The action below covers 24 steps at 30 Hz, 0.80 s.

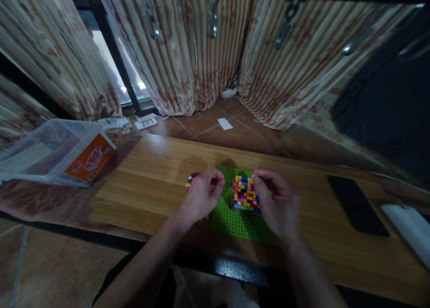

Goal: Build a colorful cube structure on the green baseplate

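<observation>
From where I stand, this looks like somebody's home, though I can't tell which room. Long striped curtains (201,53) with a reddish print hang down to a brown tile floor (201,124), beside a dark-framed window (124,62). Loose papers (116,124) lie near their hems. Toy bricks (244,195) and a green baseplate (228,223) share a wood-grain table (151,169), more like a pastime than a workshop.
</observation>
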{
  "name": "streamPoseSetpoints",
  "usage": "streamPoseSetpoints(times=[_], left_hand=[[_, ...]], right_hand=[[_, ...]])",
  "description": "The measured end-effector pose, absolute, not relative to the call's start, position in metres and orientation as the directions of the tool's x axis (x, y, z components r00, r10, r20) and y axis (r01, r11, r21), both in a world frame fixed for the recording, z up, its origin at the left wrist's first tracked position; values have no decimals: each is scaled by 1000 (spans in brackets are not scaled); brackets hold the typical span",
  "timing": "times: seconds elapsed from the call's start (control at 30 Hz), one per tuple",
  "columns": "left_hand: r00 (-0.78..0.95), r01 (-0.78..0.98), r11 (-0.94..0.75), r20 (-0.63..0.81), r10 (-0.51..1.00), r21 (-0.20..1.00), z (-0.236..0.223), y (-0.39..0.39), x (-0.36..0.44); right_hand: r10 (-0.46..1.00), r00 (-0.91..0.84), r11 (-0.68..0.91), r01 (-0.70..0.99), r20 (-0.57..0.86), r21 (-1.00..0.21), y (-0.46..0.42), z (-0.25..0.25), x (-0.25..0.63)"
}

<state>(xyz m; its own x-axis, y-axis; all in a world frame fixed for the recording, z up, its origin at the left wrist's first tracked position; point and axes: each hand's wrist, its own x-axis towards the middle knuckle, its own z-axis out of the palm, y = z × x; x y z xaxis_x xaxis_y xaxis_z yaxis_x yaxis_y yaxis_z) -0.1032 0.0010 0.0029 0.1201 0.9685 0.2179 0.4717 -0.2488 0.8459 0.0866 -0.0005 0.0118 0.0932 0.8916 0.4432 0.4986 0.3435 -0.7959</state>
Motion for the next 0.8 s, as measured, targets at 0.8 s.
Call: streamPoseSetpoints(times=[0.8], left_hand=[[124, 488, -245, 212, 969, 838, -6, 3, -96]], right_hand=[[862, -254, 491, 635, 439, -597, -4, 10, 102]])
